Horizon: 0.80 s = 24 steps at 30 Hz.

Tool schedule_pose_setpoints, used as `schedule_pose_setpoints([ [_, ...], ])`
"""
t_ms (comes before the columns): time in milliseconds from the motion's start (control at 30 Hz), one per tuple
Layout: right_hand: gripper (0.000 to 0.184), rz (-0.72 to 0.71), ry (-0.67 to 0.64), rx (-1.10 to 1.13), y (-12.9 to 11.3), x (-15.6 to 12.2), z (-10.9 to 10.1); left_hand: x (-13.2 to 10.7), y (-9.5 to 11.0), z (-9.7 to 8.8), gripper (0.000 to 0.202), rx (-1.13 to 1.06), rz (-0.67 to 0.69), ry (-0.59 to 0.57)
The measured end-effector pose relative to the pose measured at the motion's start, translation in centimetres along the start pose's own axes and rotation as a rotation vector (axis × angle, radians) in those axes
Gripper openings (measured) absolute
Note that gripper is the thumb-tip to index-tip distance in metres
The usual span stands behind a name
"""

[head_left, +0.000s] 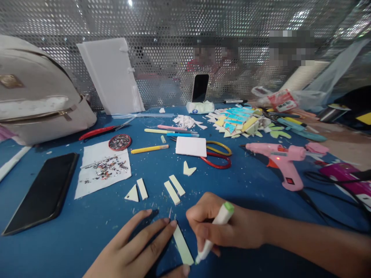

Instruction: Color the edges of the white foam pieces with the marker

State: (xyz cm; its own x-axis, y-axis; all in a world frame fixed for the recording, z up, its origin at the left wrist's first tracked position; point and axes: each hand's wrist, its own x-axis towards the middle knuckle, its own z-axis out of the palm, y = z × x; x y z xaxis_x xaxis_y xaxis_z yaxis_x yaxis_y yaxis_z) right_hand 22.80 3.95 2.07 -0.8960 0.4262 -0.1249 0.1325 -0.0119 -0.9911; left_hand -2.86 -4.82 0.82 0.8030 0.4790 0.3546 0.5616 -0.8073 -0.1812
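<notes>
My left hand (145,247) lies with its fingers spread along a pale green strip (183,244), its fingertips touching the strip's edge and lower end. In my right hand (214,227) is a white marker with a green end (222,218), tilted so its green tip meets the strip's lower right corner. Beyond the hands lie two short pale strips (172,192), a small triangle with a dark dot (132,194), another short strip (142,188) beside it, and a notched piece (189,168).
A pink glue gun (286,154) with a cable lies at right. Red-and-yellow-handled scissors (217,160) sit partly under a white block (190,146). At left are a phone (43,189), a paper with loose beads (95,189) and a backpack (34,108). Coloured scraps (237,119) are heaped behind.
</notes>
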Motion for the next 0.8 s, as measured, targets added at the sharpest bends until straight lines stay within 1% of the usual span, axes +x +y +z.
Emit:
schedule_pose_setpoints([
  [100,0.057,0.022,0.053,0.002,0.09,-0.04,-0.01,0.05,-0.01,0.00,0.037,0.003,0.006,0.000],
  [233,0.054,0.017,0.038,-0.002,0.12,-0.05,0.00,0.11,0.15,0.06,0.036,-0.006,-0.013,0.006],
  [333,0.051,0.010,0.103,-0.036,0.08,-0.03,0.03,0.10,0.30,0.08,0.036,-0.015,-0.028,0.019],
  [433,0.054,0.006,0.080,-0.048,0.07,-0.04,0.08,0.09,0.32,0.06,0.036,-0.005,-0.024,0.013],
  [533,0.053,-0.007,0.133,-0.055,0.11,-0.04,0.13,0.07,0.26,0.06,0.038,-0.024,-0.020,0.008],
  [633,0.056,0.001,0.129,-0.046,0.09,-0.01,0.14,0.02,0.24,0.11,0.037,-0.023,-0.023,0.010],
  [733,0.057,0.014,0.166,-0.038,-0.02,0.02,0.11,-0.05,0.31,0.16,0.035,-0.019,-0.036,0.023],
  [800,0.058,0.022,0.158,-0.044,-0.08,0.00,0.10,-0.11,0.33,0.17,0.034,-0.034,-0.040,0.027],
])
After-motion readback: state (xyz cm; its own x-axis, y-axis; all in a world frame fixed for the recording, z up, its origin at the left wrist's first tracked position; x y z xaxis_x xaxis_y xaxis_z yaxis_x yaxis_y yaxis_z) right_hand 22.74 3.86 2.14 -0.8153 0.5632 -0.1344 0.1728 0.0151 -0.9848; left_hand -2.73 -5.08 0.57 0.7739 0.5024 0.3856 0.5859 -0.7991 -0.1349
